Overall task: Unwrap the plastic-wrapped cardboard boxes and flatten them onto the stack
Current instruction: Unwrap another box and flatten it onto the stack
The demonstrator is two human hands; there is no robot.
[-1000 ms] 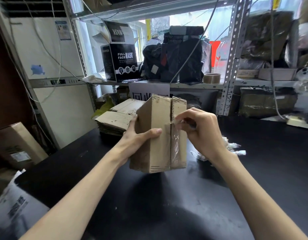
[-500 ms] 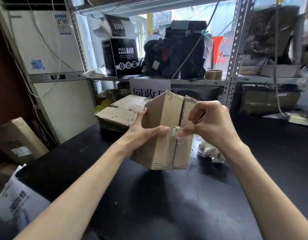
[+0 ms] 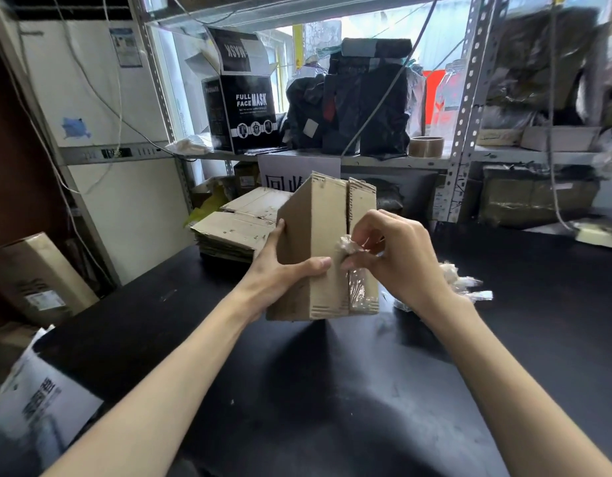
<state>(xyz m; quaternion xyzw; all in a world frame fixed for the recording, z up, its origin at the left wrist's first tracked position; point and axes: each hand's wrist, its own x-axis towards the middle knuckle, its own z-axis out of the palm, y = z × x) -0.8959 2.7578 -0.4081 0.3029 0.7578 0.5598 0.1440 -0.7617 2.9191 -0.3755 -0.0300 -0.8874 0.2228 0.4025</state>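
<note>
Brown cardboard boxes (image 3: 314, 249), clear crinkled plastic wrap (image 3: 348, 245), black table (image 3: 332, 390).

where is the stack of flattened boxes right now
In the head view the stack of flattened boxes lies at the far edge of the black table, left of centre, just behind the left hand and below the face mask box.

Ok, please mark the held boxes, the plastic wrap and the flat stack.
boxes (image 3: 313, 228): head view, broad front face.
plastic wrap (image 3: 345, 243): head view, bunched part.
flat stack (image 3: 234, 228): head view, top sheet.
</note>
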